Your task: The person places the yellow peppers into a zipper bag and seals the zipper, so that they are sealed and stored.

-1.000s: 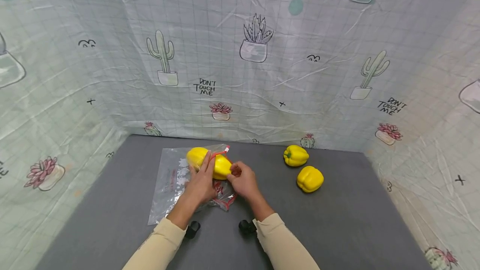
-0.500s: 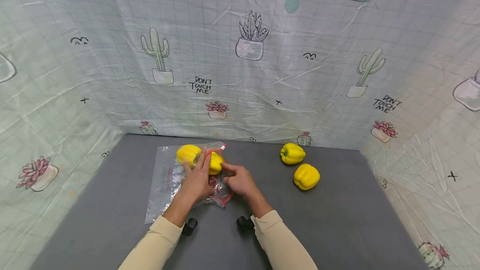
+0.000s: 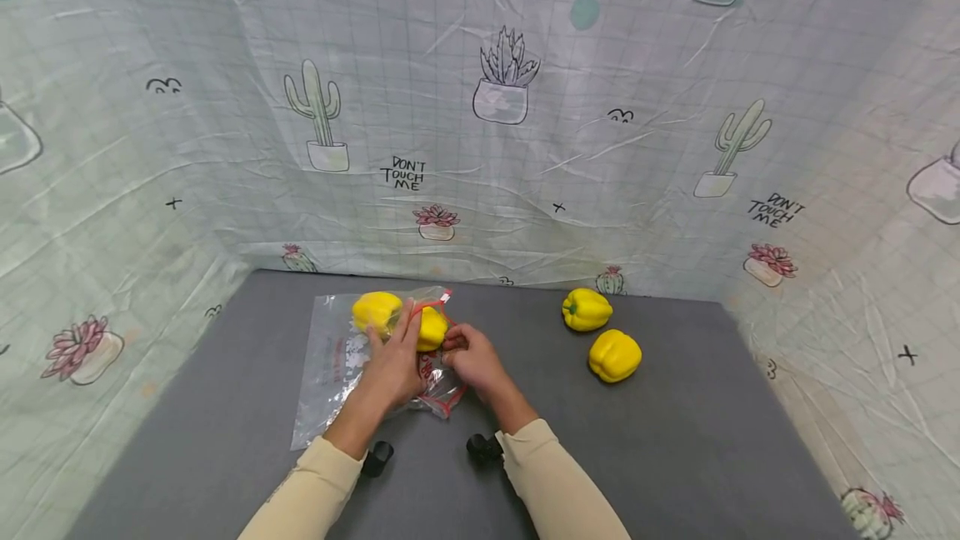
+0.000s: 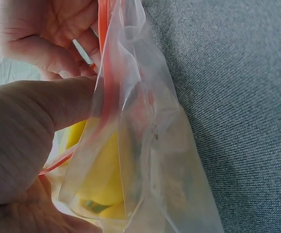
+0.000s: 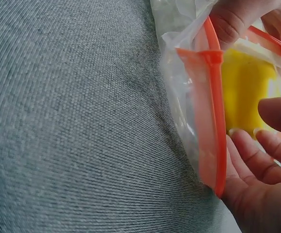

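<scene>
A clear zip bag with a red zip edge lies on the table. Inside it, to the left, sits a yellow bell pepper; another yellow bell pepper is at the bag's mouth, partly covered by fingers. My left hand holds the mouth, thumb tucked behind the plastic edge and fingers reaching over the peppers. My right hand is at the mouth from the right. Its fingertips touch the lower side of the nearer pepper, and its thumb stands apart from them.
Two more yellow bell peppers, one at the back and one nearer, lie on the grey table to the right. A patterned cloth backdrop rises behind the table and along its sides. Black wrist devices sit under the sleeves.
The nearer pepper has moved left, deeper into the bag, pushed by my right hand. My right fingers have let go of its end and now touch it. My left hand keeps its hold.
</scene>
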Available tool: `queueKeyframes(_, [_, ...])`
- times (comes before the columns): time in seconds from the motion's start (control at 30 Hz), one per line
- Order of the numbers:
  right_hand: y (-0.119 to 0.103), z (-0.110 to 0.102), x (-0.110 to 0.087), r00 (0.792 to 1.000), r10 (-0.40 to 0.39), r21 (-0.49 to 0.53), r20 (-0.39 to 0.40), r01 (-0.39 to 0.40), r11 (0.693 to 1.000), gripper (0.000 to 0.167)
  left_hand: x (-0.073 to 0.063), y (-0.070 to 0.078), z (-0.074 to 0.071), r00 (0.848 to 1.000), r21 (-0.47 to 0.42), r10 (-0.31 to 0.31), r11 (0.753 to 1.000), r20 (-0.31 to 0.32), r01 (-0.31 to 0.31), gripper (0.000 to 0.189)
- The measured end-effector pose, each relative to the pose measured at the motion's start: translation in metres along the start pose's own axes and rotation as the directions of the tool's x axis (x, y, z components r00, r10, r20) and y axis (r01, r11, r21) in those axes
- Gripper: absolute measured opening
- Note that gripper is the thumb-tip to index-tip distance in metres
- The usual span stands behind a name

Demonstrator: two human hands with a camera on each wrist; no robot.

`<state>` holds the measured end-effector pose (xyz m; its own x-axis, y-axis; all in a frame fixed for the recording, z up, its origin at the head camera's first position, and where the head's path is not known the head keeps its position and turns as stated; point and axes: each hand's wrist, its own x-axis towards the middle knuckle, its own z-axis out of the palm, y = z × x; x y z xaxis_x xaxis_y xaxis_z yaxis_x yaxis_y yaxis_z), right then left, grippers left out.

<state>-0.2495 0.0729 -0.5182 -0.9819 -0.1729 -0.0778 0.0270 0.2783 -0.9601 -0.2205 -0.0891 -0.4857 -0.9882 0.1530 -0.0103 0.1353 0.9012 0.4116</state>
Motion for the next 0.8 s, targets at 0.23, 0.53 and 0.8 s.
queueKeyframes(0.23, [-0.001, -0.002, -0.002, 0.999, 0.0, 0.014, 0.05, -0.001, 1.0, 0.061, -0.001, 0.002, -0.001, 1.0, -0.006, -0.027, 1.0, 0.012, 0.027, 0.112])
queueKeyframes(0.53, [-0.003, -0.002, -0.001, 0.99, 0.018, 0.012, 0.138, -0.02, 1.0, 0.079, -0.001, 0.001, -0.002, 0.999, -0.014, -0.032, 0.999, 0.017, 0.033, 0.115])
queueKeyframes(0.8, [0.008, -0.003, -0.002, 0.997, -0.06, 0.15, -0.055, 0.068, 0.986, 0.042, 0.001, 0.0, 0.0, 0.999, -0.028, -0.046, 0.999, 0.018, 0.046, 0.114])
